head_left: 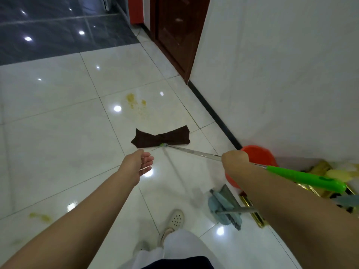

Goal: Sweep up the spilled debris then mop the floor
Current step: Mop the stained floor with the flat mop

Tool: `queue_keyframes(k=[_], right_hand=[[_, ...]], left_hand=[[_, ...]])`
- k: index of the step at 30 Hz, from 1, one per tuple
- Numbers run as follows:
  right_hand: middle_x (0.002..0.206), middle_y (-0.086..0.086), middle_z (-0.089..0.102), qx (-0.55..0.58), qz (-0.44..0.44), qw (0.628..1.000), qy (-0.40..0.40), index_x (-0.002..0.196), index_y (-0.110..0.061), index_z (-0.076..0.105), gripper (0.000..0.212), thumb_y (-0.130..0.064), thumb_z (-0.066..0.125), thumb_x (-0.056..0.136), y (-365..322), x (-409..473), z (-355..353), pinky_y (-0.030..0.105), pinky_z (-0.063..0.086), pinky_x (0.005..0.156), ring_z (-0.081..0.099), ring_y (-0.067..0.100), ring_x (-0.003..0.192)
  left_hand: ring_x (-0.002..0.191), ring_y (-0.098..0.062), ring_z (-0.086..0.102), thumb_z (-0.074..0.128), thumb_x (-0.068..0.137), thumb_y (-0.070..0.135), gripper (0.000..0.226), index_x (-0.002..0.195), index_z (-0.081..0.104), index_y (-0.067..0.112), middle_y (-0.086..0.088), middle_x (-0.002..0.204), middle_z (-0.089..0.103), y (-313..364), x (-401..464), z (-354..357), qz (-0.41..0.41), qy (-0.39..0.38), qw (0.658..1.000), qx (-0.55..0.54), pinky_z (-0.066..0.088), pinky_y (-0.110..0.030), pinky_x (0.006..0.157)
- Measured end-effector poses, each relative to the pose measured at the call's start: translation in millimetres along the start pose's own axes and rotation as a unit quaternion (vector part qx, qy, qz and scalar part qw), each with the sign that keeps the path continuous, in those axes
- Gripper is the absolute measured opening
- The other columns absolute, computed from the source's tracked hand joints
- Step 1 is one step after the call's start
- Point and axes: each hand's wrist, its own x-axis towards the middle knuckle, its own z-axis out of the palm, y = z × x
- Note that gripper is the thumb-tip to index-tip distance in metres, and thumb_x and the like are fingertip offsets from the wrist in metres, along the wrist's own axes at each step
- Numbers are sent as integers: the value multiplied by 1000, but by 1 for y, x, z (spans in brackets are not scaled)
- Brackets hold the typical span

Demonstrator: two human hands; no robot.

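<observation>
The right hand [235, 159] is clenched around the metal shaft of the mop [196, 153], just below the green plastic grip [305, 178], while the left hand [140, 162] is released, with relaxed fingers reaching forward toward the shaft but not touching it. The mop head carries a dark brown cloth [160, 138], which lies flat on the white tiled floor [58, 123], a little before the yellow stain [136, 102]; another yellow smear [39, 216] is seen on the tiles near the left forearm. The mop seems light and its shaft stiff, but the metal part looks smooth and may slip in the palm, so the left hand should probably take hold lower on the shaft, between the right hand and the cloth, to press the head down. The cloth is soft and looks loosely attached, so it may fold or drag on the glossy floor, which is likely slippery when wet. A blue dustpan with a broom [225, 207] and a red bucket [259, 155] stand beside the wall at the right, which suggests the sweeping part is finished and the mopping is now beginning. No brand, label or writing can be read on any object.
</observation>
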Motion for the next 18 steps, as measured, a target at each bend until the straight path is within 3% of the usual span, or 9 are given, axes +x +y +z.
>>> queue_keyframes(k=[3, 6, 9, 11, 13, 14, 16, 18], right_hand=[[123, 11, 61, 98, 3, 995, -10, 126, -6, 58, 32, -10, 44, 97, -33, -20, 3, 33, 46, 93, 58, 26, 115], [95, 6, 60, 178, 14, 982, -56, 129, -6, 53, 33, -11, 46, 97, -72, -36, 3, 29, 47, 92, 60, 21, 107], [92, 7, 61, 279, 9, 955, -104, 131, -2, 49, 35, -10, 49, 96, -104, -47, 16, 28, 52, 83, 66, 21, 100], [62, 8, 62, 388, 13, 905, -174, 126, 3, 45, 32, -8, 47, 96, -115, -57, 25, 25, 52, 54, 68, 16, 60], [36, 5, 54, 505, 8, 832, -230, 101, 6, 48, 12, -2, 45, 93, -123, -69, 31, 16, 40, 37, 50, 12, 28], [34, 5, 51, 565, 9, 792, -232, 88, 4, 48, 6, 1, 45, 91, -126, -73, 34, 14, 36, 37, 44, 12, 25], [40, 6, 46, 675, 45, 699, -229, 75, -1, 45, 15, 3, 46, 90, -130, -79, 34, 14, 36, 38, 39, 11, 27], [47, 7, 40, 718, 64, 652, -233, 71, -5, 42, 22, 2, 45, 91, -128, -83, 27, 11, 35, 36, 36, 10, 25]], left_hand=[[74, -16, 60, 39, 100, 17, 28, 81, 58, 7, -7, 82, 64, -17, -9, -33, -8, 18, 1000, -7, 51, -26, 65], [77, -18, 61, 39, 99, 16, 28, 82, 58, 7, -8, 83, 65, -34, -15, -53, -15, 18, 1000, -5, 51, -26, 65], [74, -17, 61, 40, 99, 18, 28, 83, 60, 6, -9, 83, 65, -52, -25, -58, -21, -6, 1000, 6, 52, -26, 65], [73, -18, 60, 40, 99, 16, 27, 83, 60, 5, -10, 82, 64, -64, -32, -53, -27, -27, 999, 17, 51, -27, 67], [71, -18, 59, 42, 98, 13, 24, 83, 60, 5, -10, 80, 63, -73, -40, -45, -35, -49, 997, 40, 50, -27, 67], [70, -18, 59, 44, 97, 12, 21, 85, 60, 5, -10, 79, 63, -77, -43, -40, -39, -60, 996, 54, 50, -26, 67], [69, -17, 58, 48, 95, 10, 14, 91, 61, 5, -9, 78, 63, -84, -49, -28, -45, -78, 992, 84, 50, -26, 66], [67, -16, 57, 49, 95, 11, 13, 99, 60, 6, -7, 77, 62, -90, -53, -15, -44, -89, 988, 115, 49, -25, 65]])
